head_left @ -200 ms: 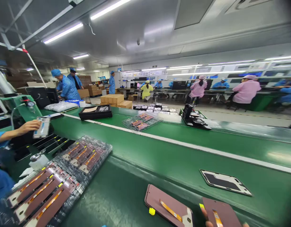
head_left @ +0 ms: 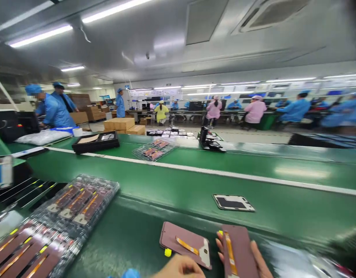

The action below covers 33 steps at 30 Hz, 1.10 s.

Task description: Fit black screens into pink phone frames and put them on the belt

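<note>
My right hand grips a mauve-backed phone display panel with an orange flex cable, its fingers along one long edge and its thumb side along the other. My left hand is blurred at the bottom edge, just below a second such panel lying on the green conveyor belt. That panel has a yellow tab at its corner. A black-faced panel lies farther out on the belt. Clear plastic trays of similar panels sit at the lower left.
A co-worker's device shows at the left edge. A black tray and a clear tray of panels sit beyond the belt's white stripe. Cardboard boxes and people in blue smocks stand farther back.
The view has swung, shifting everything left. My left hand has come into view, and my right hand shows more, with its panel raised. The co-worker's hand has left the frame.
</note>
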### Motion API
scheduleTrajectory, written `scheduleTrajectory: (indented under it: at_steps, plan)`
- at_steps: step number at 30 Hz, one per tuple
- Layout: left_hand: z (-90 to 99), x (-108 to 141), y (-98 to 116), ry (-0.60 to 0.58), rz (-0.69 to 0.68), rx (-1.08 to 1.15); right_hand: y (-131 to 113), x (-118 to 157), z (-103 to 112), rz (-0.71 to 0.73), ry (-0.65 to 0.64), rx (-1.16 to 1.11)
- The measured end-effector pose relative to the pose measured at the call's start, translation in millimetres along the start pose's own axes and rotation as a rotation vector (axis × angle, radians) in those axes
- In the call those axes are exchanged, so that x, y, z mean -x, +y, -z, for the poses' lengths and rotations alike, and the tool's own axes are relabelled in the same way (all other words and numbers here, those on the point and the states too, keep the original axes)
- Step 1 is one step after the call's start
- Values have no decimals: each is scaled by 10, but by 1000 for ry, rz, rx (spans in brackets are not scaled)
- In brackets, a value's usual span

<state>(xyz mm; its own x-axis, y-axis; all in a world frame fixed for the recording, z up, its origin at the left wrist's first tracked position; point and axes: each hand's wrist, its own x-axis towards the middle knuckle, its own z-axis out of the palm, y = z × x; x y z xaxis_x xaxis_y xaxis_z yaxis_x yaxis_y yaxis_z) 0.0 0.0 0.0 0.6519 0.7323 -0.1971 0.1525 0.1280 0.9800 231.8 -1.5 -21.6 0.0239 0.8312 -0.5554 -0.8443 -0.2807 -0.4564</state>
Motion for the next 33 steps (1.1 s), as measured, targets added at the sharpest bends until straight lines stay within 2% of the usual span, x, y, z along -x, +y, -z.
scheduleTrajectory:
  at_steps: [4, 7, 9, 13, 15, 17, 22, 25, 29, 33]
  plan:
    - [348, -509, 321, 106, -51, -55, 21, -74, -56, 69, -86, -109]
    - [605, -1082, 591, 157, -106, -203, -6, -97, -52, 73, -158, -114]
    - [697, -1485, 698, 178, -104, -345, 2, -62, 2, 90, -213, -73]
    - [689, -2110, 674, 233, -62, -644, 88, 49, 181, 233, -369, 99]
    - [639, -2299, 592, 256, -49, -762, 103, 56, 227, 273, -406, 134]
    - [595, -2422, 508, 268, -43, -849, 69, 11, 207, 238, -415, 128]
    - [595, -2508, 398, 250, -64, -955, -73, -191, 70, -23, -421, 39]
    - [651, -2416, 419, 274, -136, -931, -80, -249, 63, -65, -419, -45]
    - [787, -2153, 545, 413, -246, -780, -53, -218, 62, -61, -399, -133]
    - [1042, -1763, 701, 602, -332, -519, -52, -119, 18, 11, -328, -163]
